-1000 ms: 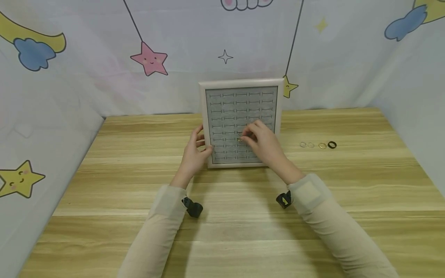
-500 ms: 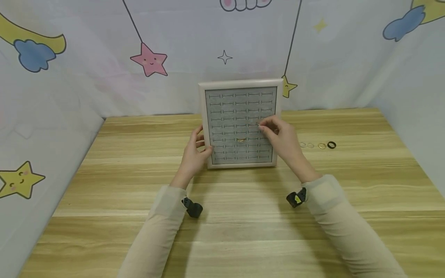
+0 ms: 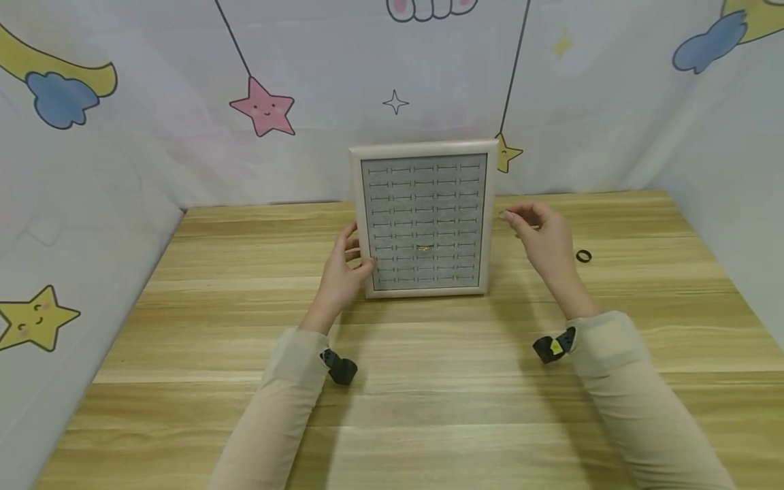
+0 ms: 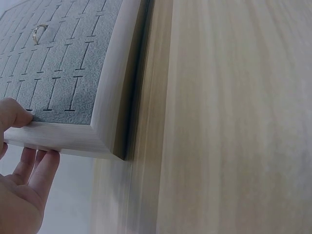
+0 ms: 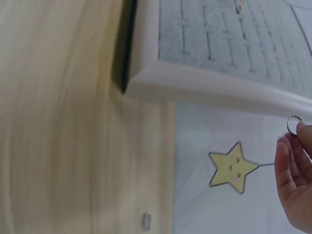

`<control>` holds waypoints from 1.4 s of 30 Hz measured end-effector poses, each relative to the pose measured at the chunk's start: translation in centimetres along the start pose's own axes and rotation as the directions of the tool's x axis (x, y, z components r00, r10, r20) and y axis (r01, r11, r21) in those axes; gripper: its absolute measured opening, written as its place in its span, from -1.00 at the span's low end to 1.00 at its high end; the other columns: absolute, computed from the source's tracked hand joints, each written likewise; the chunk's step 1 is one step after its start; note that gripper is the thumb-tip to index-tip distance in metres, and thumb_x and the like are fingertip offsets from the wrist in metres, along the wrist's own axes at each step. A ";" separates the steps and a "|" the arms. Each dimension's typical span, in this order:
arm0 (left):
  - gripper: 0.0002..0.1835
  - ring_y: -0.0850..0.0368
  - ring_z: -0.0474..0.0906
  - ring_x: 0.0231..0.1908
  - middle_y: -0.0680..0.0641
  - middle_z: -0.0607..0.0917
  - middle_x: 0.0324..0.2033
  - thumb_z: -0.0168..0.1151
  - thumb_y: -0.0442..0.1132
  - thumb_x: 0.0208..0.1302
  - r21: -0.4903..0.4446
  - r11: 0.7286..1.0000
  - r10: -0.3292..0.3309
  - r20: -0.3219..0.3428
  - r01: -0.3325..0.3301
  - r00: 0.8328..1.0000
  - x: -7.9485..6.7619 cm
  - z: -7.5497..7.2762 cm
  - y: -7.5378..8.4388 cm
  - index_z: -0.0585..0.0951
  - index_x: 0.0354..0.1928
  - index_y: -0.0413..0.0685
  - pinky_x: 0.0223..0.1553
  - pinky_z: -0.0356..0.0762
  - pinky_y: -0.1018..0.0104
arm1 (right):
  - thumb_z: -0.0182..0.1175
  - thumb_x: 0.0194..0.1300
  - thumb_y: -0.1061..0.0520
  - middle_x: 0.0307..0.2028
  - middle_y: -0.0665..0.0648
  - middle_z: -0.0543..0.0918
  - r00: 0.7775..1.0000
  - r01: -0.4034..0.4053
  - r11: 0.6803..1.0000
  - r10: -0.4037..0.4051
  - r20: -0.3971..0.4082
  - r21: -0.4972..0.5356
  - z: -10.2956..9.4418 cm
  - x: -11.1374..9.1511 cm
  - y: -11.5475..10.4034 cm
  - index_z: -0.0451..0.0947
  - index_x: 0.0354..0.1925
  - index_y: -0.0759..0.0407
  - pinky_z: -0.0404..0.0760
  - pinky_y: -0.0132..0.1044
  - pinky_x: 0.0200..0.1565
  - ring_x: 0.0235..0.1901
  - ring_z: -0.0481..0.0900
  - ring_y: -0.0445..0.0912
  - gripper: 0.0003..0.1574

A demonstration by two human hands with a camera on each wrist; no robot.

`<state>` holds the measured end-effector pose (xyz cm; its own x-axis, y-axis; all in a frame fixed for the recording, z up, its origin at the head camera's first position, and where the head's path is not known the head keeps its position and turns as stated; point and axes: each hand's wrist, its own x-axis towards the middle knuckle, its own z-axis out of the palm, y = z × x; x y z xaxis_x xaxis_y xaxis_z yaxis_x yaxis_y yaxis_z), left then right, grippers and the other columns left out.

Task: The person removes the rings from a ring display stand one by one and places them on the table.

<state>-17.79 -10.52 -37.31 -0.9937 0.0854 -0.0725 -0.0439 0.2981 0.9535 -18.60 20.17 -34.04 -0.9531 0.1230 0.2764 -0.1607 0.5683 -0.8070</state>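
Note:
A ring display board, grey felt with rows of slots in a pale frame, stands upright on the table. My left hand grips its left edge, thumb on the front and fingers around the side. A gold ring sits in a slot low in the middle column. To the right of the frame, off the table, my right hand pinches a thin patterned ring between thumb and fingertips. In the right wrist view, that ring shows upright near the frame's side.
A black ring lies on the wooden table to the right of my right hand. A small blurred ring shows on the table in the right wrist view. Behind the table hangs a white cloth with cartoon stars.
My right hand has moved right, from beside the gold ring to past the frame's right edge. It now covers the other table rings in the head view. My left hand stays put.

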 end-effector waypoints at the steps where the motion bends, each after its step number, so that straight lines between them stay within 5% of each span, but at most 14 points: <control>1: -0.20 -0.11 0.34 0.24 -0.21 0.33 0.28 0.09 -0.40 0.30 -0.003 1.000 0.000 -0.002 0.000 1.000 0.0 0.0 0.0 0.00 0.49 0.16 0.25 0.44 0.01 | 0.14 0.36 0.02 -0.27 0.14 0.64 1.000 -0.002 1.000 0.002 0.000 -0.008 -0.1 0.0 0.4 0.59 -0.09 0.33 0.48 -0.69 -0.38 -0.42 0.45 -0.48 -0.62; 6: -0.20 -0.12 0.34 0.24 -0.23 0.33 0.28 0.08 -0.41 0.29 0.006 1.000 0.000 -0.004 0.000 1.000 -0.1 0.0 -0.2 0.00 0.49 0.14 0.24 0.44 0.00 | 0.13 0.37 0.11 -0.23 0.35 0.66 0.997 -0.033 0.996 0.039 0.068 -0.086 -0.2 0.0 1.9 0.59 -0.10 0.38 0.46 -0.67 -0.44 -0.47 0.44 -0.44 -0.67; 13: -0.21 -0.11 0.37 0.21 -0.22 0.36 0.24 0.08 -0.42 0.28 0.023 1.000 0.016 -0.018 -0.016 1.000 0.1 0.1 -0.4 0.03 0.48 0.14 0.22 0.47 0.02 | 0.08 0.39 0.10 -0.15 0.37 0.63 0.956 -0.116 0.959 0.178 0.234 -0.258 -0.2 0.0 3.7 0.57 -0.09 0.36 0.51 -0.26 -0.23 -0.18 0.57 0.11 -0.66; 23: -0.22 -0.10 0.37 0.21 -0.21 0.36 0.24 0.09 -0.39 0.28 0.033 0.999 0.017 -0.022 -0.017 1.000 0.2 0.0 -0.5 0.03 0.48 0.15 0.21 0.48 0.04 | 0.06 0.38 0.10 -0.10 0.35 0.60 0.878 -0.200 0.923 0.318 0.358 -0.329 0.2 0.6 5.4 0.54 -0.09 0.35 0.45 -0.23 -0.22 -0.20 0.48 0.06 -0.68; 28: -0.22 -0.09 0.37 0.21 -0.21 0.36 0.25 0.08 -0.39 0.28 0.034 0.999 0.017 -0.019 -0.016 1.000 0.2 0.0 -0.4 0.03 0.48 0.15 0.20 0.48 0.03 | 0.07 0.37 0.14 -0.04 0.41 0.60 0.882 -0.187 0.920 0.311 0.353 -0.344 0.5 0.6 5.7 0.55 -0.08 0.39 0.45 0.03 0.02 -0.06 0.50 0.17 -0.67; 33: -0.22 -0.09 0.37 0.21 -0.20 0.36 0.24 0.08 -0.39 0.28 0.030 0.999 0.014 -0.018 -0.014 1.000 0.2 0.0 -0.4 0.04 0.48 0.15 0.21 0.48 0.03 | 0.06 0.38 0.15 0.00 0.42 0.59 0.883 -0.182 0.920 0.308 0.355 -0.346 0.5 0.6 5.8 0.54 -0.04 0.41 0.44 0.07 0.07 0.00 0.49 0.20 -0.65; 42: -0.21 -0.09 0.37 0.21 -0.20 0.37 0.24 0.08 -0.39 0.28 0.034 0.999 0.015 -0.016 -0.014 1.000 0.2 0.0 -0.4 0.03 0.48 0.15 0.20 0.49 0.03 | -0.07 0.44 0.08 0.02 0.38 0.55 0.924 -0.209 0.943 0.277 0.264 -0.260 0.4 0.4 4.5 0.47 0.13 0.33 0.50 -0.19 -0.18 -0.07 0.51 0.15 -0.55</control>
<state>-17.98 -10.60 -37.74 -0.9958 0.0743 -0.0535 -0.0261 0.3294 0.9438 -19.77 22.41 -37.76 -0.9927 0.0566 -0.1060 0.1141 0.7216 -0.6828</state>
